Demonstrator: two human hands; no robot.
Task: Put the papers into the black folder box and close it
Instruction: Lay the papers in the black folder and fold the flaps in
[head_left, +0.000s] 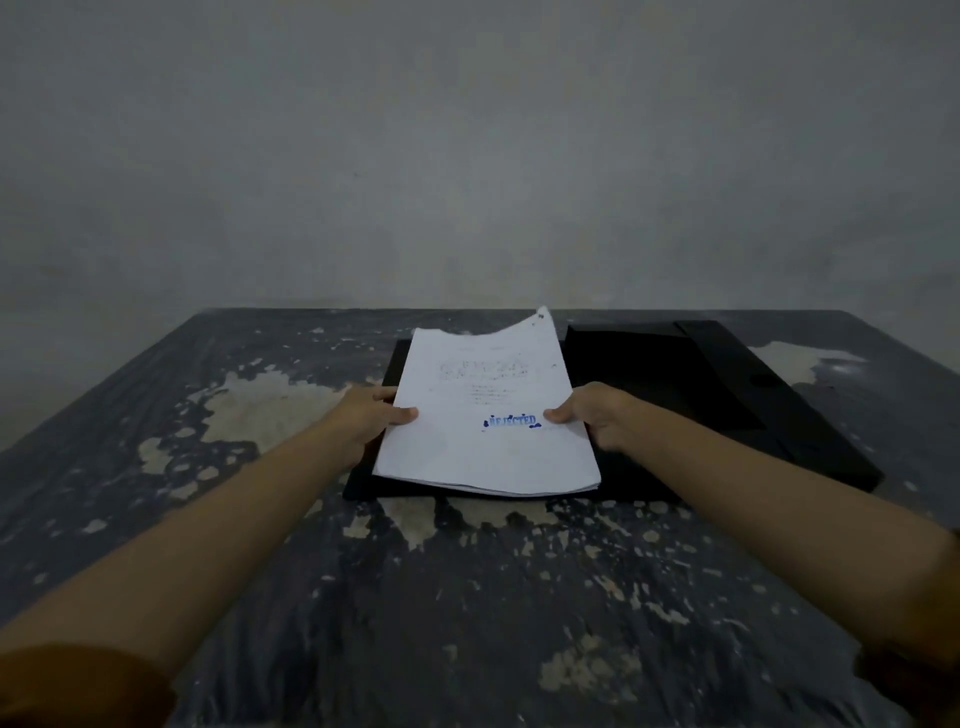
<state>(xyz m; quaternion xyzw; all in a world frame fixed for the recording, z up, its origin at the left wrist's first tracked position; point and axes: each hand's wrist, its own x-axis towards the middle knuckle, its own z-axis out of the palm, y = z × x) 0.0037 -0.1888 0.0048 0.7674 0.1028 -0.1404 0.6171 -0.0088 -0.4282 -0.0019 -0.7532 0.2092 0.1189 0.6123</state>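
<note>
The papers (483, 415) hovered over the open black folder box (727, 395), its lid lying at 3 o'clock. The left hand (371, 415) and right hand (597, 415) pinched opposite side edges (sensible: a thin, floppy stack, far corner curling, likely to sag).

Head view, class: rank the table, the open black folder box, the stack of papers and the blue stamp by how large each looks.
1. Table
2. Folder box
3. Papers
4. Stamp
</note>
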